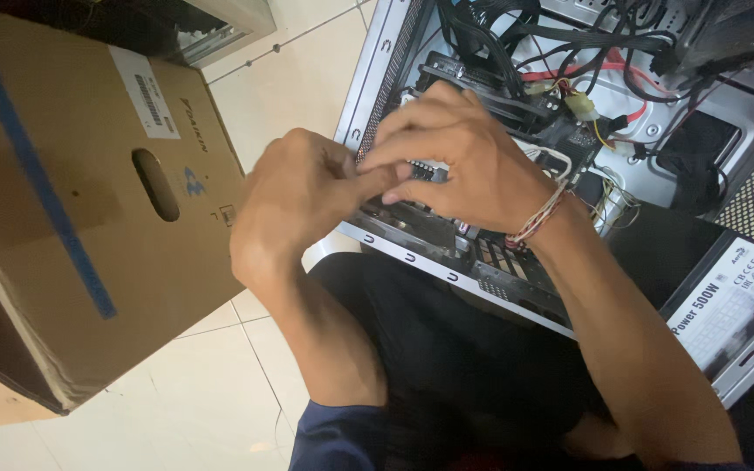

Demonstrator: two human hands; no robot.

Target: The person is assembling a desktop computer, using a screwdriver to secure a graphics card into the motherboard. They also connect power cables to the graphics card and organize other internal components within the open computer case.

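Your two hands met over the near edge of the open case (pixel 412 257), which lay on its side across your lap above the tiled floor (pixel 211 392). Your right hand (pixel 473 166), a braided band (pixel 536 218) at its wrist, curled over a small dark part (pixel 429 171) just inside that edge, fingers bent around it; how firmly it gripped could not be told, since the fingers hid most of the part. Your left hand (pixel 294 205) was bunched, its fingertips pressed against the right hand's at the same part; whether it held anything of its own could not be told either. Deeper in the case, past your hands, ran a tangle of black, red and yellow cables (pixel 569 78), and the power supply (pixel 735 305) sat at the case's right end. A cardboard box (pixel 71 201) stood on the floor to the left of the case. The risks, as I judge them: with the case balanced on your lap, a hard push could have tipped it; fingers working blind might have bent the part or snagged a cable; and the case's metal edge lay right under your wrists.
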